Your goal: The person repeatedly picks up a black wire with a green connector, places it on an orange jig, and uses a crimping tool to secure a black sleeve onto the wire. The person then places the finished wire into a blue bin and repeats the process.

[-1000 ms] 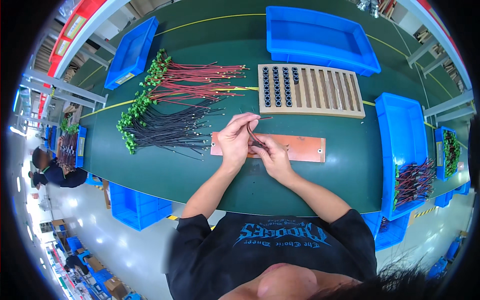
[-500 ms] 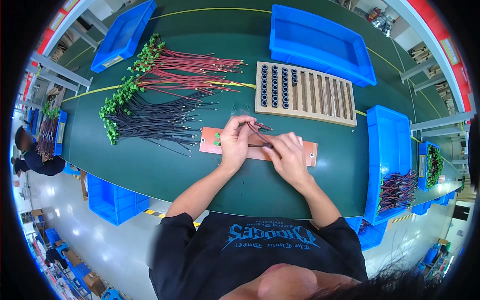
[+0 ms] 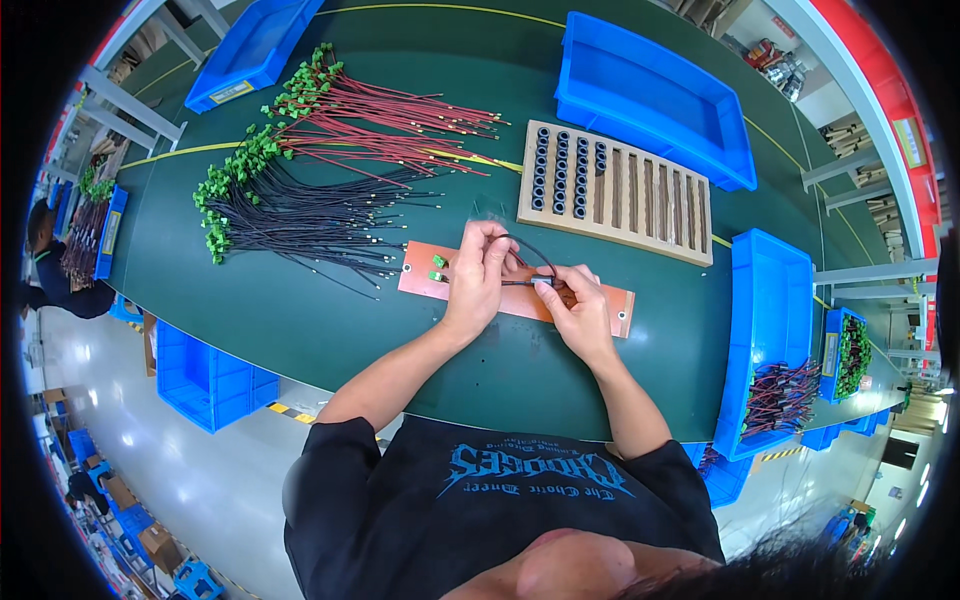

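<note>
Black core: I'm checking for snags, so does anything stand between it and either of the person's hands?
Nothing visible stands between the right hand and the black core; that hand grips it directly. Toward the left hand, I see only wires crossing the gap, above the board.

Left hand is hiding part of the orange board; upper-left blue tray is running off top edge.
</note>
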